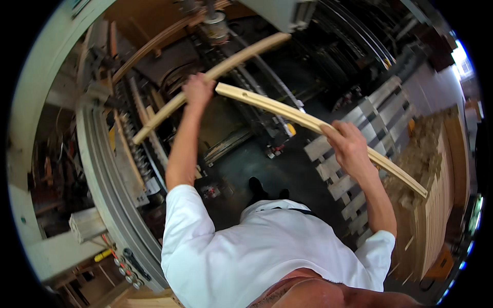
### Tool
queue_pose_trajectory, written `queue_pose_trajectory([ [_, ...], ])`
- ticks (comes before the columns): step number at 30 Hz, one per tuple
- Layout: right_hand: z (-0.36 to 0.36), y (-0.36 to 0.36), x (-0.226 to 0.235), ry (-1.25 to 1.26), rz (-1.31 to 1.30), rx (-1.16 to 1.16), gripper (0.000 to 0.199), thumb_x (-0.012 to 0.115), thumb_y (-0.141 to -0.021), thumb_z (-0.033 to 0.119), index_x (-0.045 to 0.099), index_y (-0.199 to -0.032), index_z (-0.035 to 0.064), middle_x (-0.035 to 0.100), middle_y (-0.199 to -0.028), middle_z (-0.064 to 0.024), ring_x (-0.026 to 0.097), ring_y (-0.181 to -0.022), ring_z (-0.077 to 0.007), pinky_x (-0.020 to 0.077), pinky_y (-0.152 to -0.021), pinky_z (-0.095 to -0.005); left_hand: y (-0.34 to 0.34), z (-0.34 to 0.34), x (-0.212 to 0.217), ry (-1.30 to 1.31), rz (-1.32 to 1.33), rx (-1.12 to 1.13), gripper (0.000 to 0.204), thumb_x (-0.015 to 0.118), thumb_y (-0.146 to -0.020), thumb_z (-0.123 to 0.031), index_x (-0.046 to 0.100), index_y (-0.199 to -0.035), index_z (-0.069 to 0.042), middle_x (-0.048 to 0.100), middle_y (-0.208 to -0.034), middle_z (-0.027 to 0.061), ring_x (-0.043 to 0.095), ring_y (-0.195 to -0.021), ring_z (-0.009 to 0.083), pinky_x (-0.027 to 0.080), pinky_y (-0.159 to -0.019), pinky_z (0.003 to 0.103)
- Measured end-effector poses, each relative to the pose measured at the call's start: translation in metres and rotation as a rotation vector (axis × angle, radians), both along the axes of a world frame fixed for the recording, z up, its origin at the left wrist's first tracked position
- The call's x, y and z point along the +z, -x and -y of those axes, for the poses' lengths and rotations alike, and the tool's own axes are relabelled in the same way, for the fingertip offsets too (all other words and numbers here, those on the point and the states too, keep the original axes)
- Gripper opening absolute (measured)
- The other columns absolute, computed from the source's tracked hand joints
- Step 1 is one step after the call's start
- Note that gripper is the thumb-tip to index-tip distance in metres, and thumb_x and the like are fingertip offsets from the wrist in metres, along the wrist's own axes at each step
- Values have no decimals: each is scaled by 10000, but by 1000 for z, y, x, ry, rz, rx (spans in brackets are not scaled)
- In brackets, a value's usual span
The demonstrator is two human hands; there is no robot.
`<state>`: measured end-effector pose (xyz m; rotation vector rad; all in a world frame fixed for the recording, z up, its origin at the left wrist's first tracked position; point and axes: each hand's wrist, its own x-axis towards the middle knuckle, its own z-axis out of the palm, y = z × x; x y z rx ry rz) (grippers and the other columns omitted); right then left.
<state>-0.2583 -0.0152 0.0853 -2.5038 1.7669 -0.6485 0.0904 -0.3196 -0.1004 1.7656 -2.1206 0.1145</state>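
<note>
near strip: a long, curved, pale wooden strip point(308, 122) ran from beside the left hand, under the right hand, and down toward the lower right; a small hole showed near its upper end.
right hand: the right hand point(348, 146) lay over the middle of the near strip, its grip closed around the wood.
far strip: a second curved wooden strip point(215, 72) lay across the machine, from the lower left up to the upper right.
left hand: the left hand point(197, 90) was raised at the far strip, fingers curled on it; its grip was closed on that wood, just beside the upper end of the near strip.
machine: a big grey machine point(108, 169) with a curved rail and a row of toothed rollers stood to the left and ahead, under the far strip.
buttons: a row of coloured control buttons point(126, 264) sat on the machine's lower edge.
pallet: a pale wooden pallet point(359, 149) lay on the dark floor under the right arm.
stack: a stack of cut wooden pieces point(441, 205) stood at the right.
person: white short sleeves point(257, 246), dark shoes point(257, 187) on the floor.
</note>
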Motion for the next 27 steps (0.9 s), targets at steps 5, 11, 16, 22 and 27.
queue_pose_trajectory([
  [5, 116, -55, -31, 34, 83, 217, 313, 632, -800, -12, 675, -1104, 48, 603, -924, -141, 586, -872, -327, 486, -748, -412, 54, -168, 34, -170, -132, -142, 318, 757, -771, -326, 636, -962, -103, 620, -907, 127, 627, -801, 355, 489, -724, 490],
  [11, 252, -164, -99, 9, 133, 550, 349, 587, -793, 24, 670, -1122, 106, 604, -911, -121, 584, -919, -333, 479, -794, -434, 78, -290, 50, -519, -326, -193, 310, 733, -801, -307, 649, -991, -76, 628, -921, 144, 622, -873, 364, 488, -731, 478],
  [16, 330, -245, -155, 46, -14, 625, 406, 566, -823, 45, 651, -1205, 150, 625, -994, -130, 592, -961, -349, 480, -833, -456, 89, -333, 89, -491, -399, -27, 307, 727, -814, -280, 648, -1021, -68, 605, -877, 122, 607, -852, 340, 458, -752, 447],
  [22, 405, -277, -188, 250, -57, 454, 349, 523, -861, 127, 651, -1178, 197, 647, -1009, -113, 620, -967, -313, 477, -832, -446, 92, -369, 120, -467, -402, 265, 304, 751, -791, -270, 653, -999, -72, 588, -813, 93, 603, -815, 306, 455, -711, 433],
  [27, 434, -283, -191, 230, -60, 454, 343, 579, -866, 185, 634, -1205, 173, 647, -1001, -133, 626, -961, -343, 481, -836, -452, 99, -396, 132, -449, -410, 467, 318, 765, -767, -264, 662, -996, -70, 592, -800, 90, 605, -778, 307, 462, -691, 428],
])
